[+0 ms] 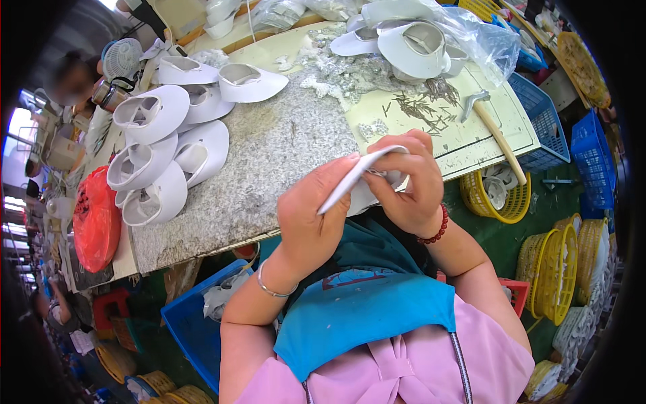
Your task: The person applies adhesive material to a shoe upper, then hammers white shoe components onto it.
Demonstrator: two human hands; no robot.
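Observation:
Both my hands are raised over the table's near edge, gripping one white visor-shaped piece (351,178) that is tilted up on edge. My left hand (311,219) has its fingers closed round the lower left part of the curved brim. My right hand (412,178) pinches the upper right end, with its fingers bent over and under the rim. A small greyish bit shows by the right fingertips, too small to name. The inner side of the piece is mostly hidden.
Similar white visor-shaped pieces (151,114) are stacked at the table's left, more (412,47) at the back. A hammer (494,128) overhangs the right edge near scattered nail-like slivers (424,111). A red bag (97,219) lies left; a yellow basket (494,202) stands below right.

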